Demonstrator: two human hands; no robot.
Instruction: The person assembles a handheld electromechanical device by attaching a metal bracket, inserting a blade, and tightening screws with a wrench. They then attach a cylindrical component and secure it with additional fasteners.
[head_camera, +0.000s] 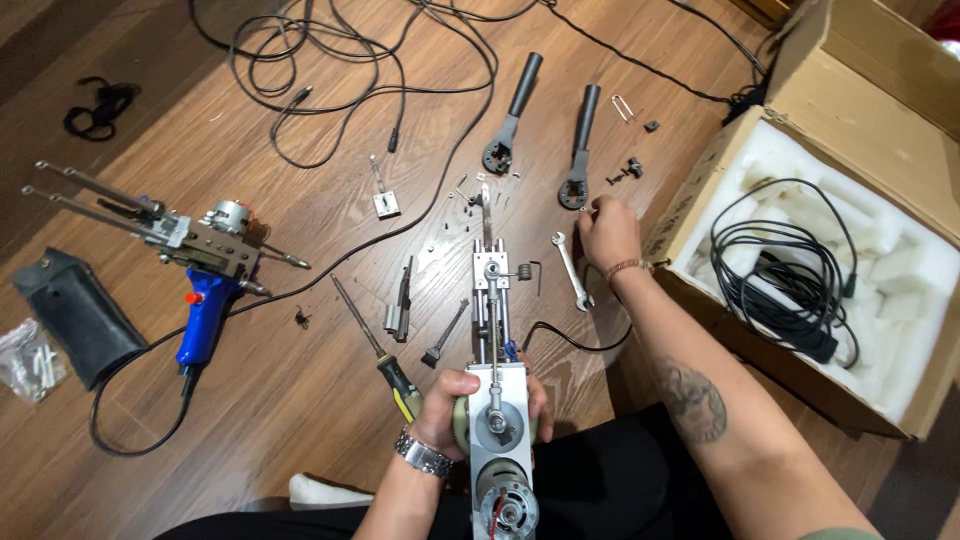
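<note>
Motor assembly (497, 420) at centre, screwdriver (380, 352) left of it, wrench (571, 268) right, cardboard box (800, 230) far right

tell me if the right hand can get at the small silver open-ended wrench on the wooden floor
Probably yes: the right hand hovers just beside the small silver open-ended wrench, nothing lies between them, and the hand seems to hold only something tiny.
</note>
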